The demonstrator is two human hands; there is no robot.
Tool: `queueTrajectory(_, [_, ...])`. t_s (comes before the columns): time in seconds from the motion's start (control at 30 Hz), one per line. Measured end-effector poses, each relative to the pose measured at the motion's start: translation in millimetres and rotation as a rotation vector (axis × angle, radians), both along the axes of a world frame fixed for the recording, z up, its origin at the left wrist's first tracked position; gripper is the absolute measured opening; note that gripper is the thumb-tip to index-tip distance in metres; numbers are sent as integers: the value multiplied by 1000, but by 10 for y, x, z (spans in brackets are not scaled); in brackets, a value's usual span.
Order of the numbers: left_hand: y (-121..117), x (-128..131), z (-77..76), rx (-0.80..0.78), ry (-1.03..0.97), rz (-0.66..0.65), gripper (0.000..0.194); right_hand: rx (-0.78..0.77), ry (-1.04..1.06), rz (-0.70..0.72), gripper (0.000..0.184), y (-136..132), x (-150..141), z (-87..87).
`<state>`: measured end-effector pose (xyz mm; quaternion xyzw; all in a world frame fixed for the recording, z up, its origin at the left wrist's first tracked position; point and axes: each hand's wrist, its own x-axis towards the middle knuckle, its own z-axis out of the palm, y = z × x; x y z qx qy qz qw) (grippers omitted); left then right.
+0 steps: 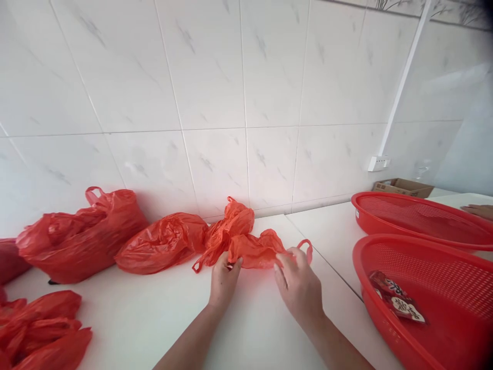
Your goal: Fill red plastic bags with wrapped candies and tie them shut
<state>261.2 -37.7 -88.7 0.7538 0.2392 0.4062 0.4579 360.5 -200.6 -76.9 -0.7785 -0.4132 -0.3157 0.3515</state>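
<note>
The characters [404,308] on the packets [390,292] and the white label [357,213] on the far basket [379,227] cannot be read

A white table with red bags and baskets on it.
The table [250,324] is flat, and a dark line [327,262] runs across its top. By the wall sit a big, full bag [84,236], a low bag [165,244] and a crumpled bag [234,221]. A puffy bag [42,329] sits at the near left. A thin bag [254,253] is low over the middle; I can't tell if it touches. On the right stand two baskets [364,270], with a brown box [410,191] behind them.
</note>
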Motion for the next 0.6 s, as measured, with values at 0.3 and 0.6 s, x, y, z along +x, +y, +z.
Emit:
queueTrajectory(0.3, [-481, -38, 242, -324, -114, -468, 22, -113, 231, 292, 22, 106, -104, -166])
queueTrajectory(0.6, [-397, -283, 448, -557, -88, -493, 23, -5, 310, -1, 5, -9, 369, -258])
